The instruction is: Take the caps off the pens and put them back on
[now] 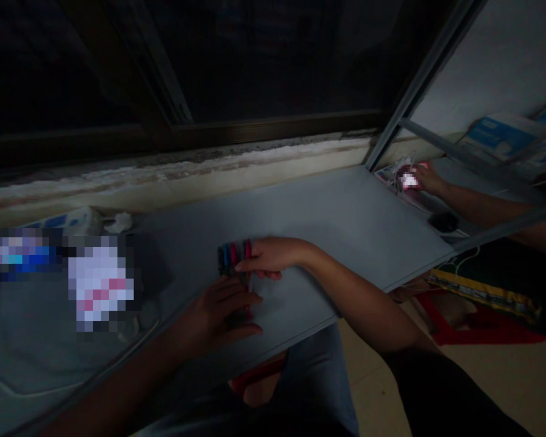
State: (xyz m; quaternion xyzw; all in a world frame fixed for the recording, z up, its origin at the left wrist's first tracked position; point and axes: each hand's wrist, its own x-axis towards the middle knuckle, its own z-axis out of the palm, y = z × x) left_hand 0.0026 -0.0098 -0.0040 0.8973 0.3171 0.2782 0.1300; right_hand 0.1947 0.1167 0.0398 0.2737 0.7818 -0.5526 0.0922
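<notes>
Several pens, black, blue and red, side by side on a grey board; right hand across their tops, left hand over their lower ends, both grips narrow, hold unclear.

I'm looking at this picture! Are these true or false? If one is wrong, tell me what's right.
The pens lie side by side on a grey board. True.
The pens stand up in a cup. False: they lie flat on the board.
Only one hand is by the pens. False: the left hand and the right hand are both at them.
A dark window is behind the board. True.
</notes>
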